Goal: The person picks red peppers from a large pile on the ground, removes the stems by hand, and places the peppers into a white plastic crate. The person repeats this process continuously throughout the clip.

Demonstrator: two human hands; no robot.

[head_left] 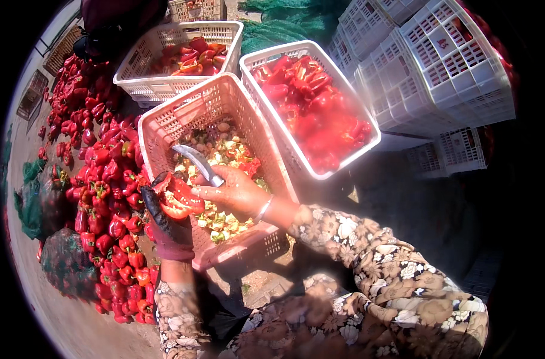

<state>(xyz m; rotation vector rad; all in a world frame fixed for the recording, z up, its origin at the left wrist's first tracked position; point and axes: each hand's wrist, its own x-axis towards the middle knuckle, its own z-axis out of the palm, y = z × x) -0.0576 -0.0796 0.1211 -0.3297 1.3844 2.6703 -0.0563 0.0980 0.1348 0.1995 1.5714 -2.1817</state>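
Note:
In my left hand point(169, 236), which wears a dark and purplish glove, is an opened red bell pepper point(175, 198) with pale flesh and seeds showing. My bare right hand point(239, 194) grips a knife with a curved metal blade point(191, 157) pointing away to the upper left. The fingertips of that hand touch the pepper's right side. Both hands are over the near part of a pink plastic crate point(266, 134). Inside the crate lie pale green and yellowish pepper cores point(224, 224) and a few red scraps.
Right of the pink crate, a white crate point(368, 134) holds opened red peppers. Another white crate point(132, 78) with peppers stands behind. Whole red peppers point(114, 221) pile up on the left beside green net sacks point(69, 263). Stacked white crates point(428, 72) rise at the far right.

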